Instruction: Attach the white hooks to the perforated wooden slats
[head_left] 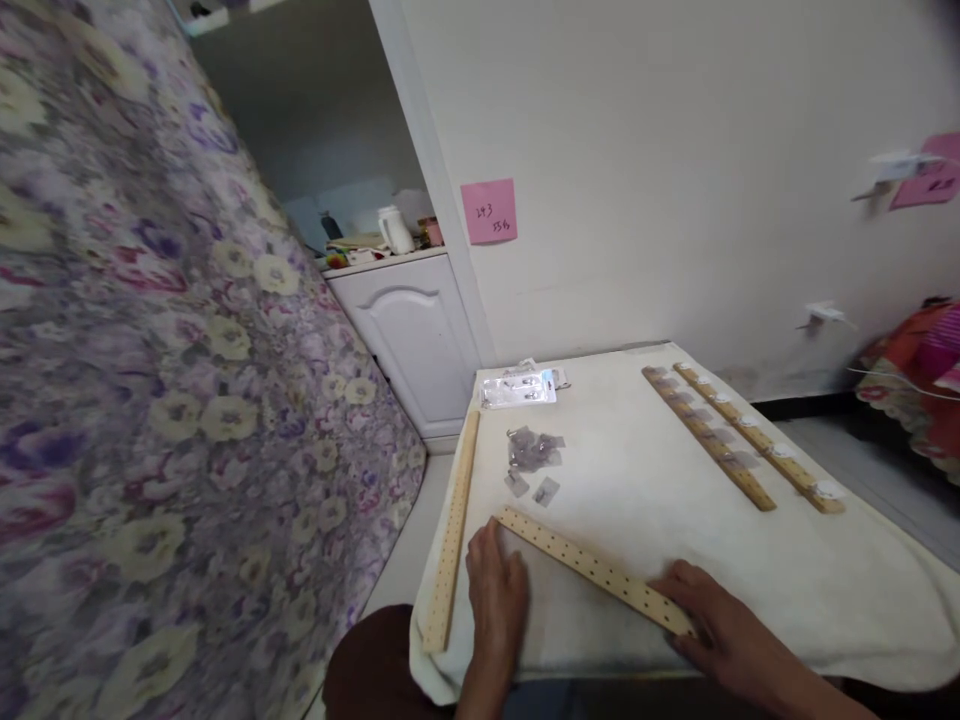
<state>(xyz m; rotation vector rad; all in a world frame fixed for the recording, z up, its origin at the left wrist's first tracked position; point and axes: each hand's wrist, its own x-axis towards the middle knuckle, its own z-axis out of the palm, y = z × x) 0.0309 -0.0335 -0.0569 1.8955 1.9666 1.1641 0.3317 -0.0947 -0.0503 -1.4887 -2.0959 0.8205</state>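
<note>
A pale wooden strip with rows of small dark holes point(592, 568) lies slantwise across the near part of the table. My right hand point(709, 625) grips its near right end, thumb on the near side and fingers on the far side. At the far left end, the bent fingers of my left hand point(496, 595) close against the strip's edge. Beyond that end sits a small pile of clear plastic packets point(534, 450), with two loose packets nearer to me. Another holed wooden strip point(454, 540) lies along the table's left edge, left of my left hand.
Two wooden strips, one brown point(709, 438) and one lighter point(757, 436), lie at the right with clear pieces along them. Clear plastic packaging point(519, 388) lies at the back left. A pale cloth covers the table point(600, 440). A floral curtain point(187, 400) hangs at the left.
</note>
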